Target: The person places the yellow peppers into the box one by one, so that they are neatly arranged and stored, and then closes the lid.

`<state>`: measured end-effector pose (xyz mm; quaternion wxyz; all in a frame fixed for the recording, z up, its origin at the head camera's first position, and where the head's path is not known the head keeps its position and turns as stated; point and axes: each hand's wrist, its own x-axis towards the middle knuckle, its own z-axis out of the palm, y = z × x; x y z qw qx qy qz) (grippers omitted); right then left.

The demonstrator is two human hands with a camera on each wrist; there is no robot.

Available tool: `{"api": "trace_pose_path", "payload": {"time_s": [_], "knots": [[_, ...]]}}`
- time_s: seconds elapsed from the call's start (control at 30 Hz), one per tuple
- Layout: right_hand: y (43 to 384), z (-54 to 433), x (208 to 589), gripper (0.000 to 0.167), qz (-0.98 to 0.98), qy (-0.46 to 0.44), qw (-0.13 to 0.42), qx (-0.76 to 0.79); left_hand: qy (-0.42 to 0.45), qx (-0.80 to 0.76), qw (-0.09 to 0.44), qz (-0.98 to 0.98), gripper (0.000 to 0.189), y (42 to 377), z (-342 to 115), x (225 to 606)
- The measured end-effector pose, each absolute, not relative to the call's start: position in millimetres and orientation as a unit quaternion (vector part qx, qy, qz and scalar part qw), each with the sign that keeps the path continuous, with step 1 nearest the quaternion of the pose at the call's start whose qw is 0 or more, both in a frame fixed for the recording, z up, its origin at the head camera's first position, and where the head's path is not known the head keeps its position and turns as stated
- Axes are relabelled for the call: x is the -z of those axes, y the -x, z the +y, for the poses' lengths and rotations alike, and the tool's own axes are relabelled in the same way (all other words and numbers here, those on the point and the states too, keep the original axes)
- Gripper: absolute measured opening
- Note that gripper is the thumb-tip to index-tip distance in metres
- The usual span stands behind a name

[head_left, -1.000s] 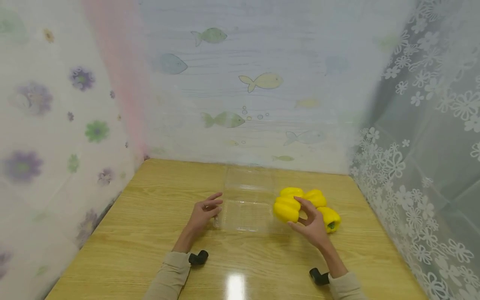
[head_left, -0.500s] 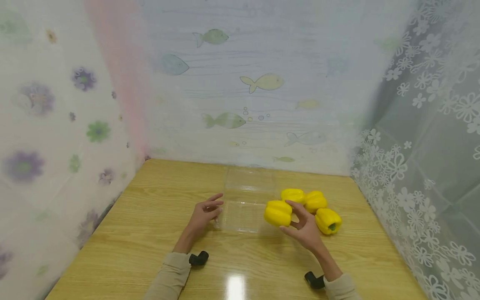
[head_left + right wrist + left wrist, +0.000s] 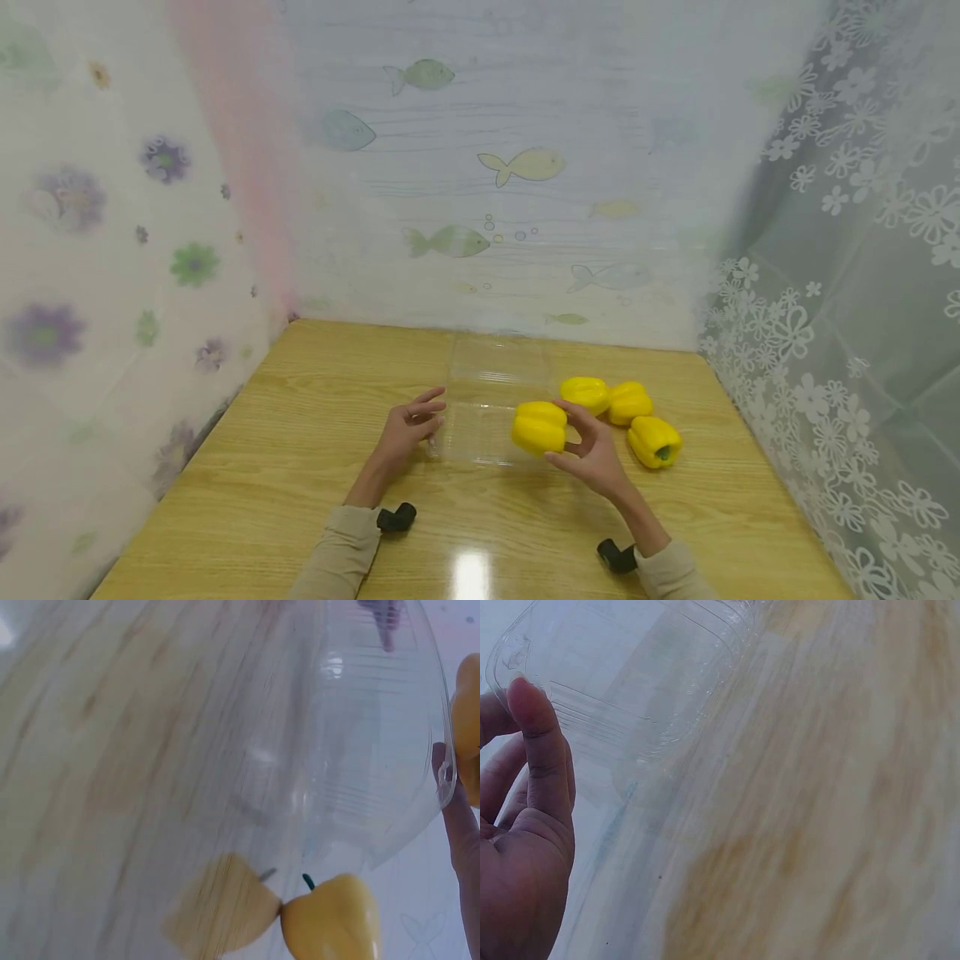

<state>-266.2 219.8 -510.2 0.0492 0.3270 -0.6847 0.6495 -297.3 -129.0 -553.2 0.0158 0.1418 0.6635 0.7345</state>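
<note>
My right hand (image 3: 594, 457) grips a yellow bell pepper (image 3: 539, 427) between thumb and fingers. It holds the pepper over the right part of a clear plastic clamshell box (image 3: 480, 433). In the right wrist view, this pepper (image 3: 469, 727) shows only at the right edge, beside the box rim. My left hand (image 3: 407, 429) is at the box's left side, fingers extended and apart. In the left wrist view, the thumb (image 3: 536, 720) touches the rim at a corner of the box (image 3: 622, 675). The box lies opened, its other half (image 3: 498, 354) toward the wall.
Three more yellow bell peppers lie right of the box: one near it (image 3: 585, 394), one beside that (image 3: 630, 403), and one closer to me (image 3: 656, 442). The wooden table (image 3: 315, 467) meets a fish-patterned curtain (image 3: 517, 167) behind and flowered curtains at both sides.
My right hand has carried the yellow bell pepper leftward, away from the other peppers and over the box. The left hand stays at the box's left edge.
</note>
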Motion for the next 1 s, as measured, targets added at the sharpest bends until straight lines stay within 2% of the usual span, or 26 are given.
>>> {"api": "trace_pose_path", "payload": {"time_s": [0.3,0.63,1.0], "knots": [[268,209,510,0.073,-0.688,-0.306,0.024,-0.658,-0.142,-0.735,0.013,0.663,0.037,298,-129,554],[272,198,510,0.07,-0.697,-0.31,0.031,-0.646,-0.146,-0.733,0.009,0.664,0.038,297,-128,553],[275,186,507,0.072,-0.729,-0.252,0.006,-0.637,-0.139,-0.725,0.011,0.675,0.038,296,-127,552]]}}
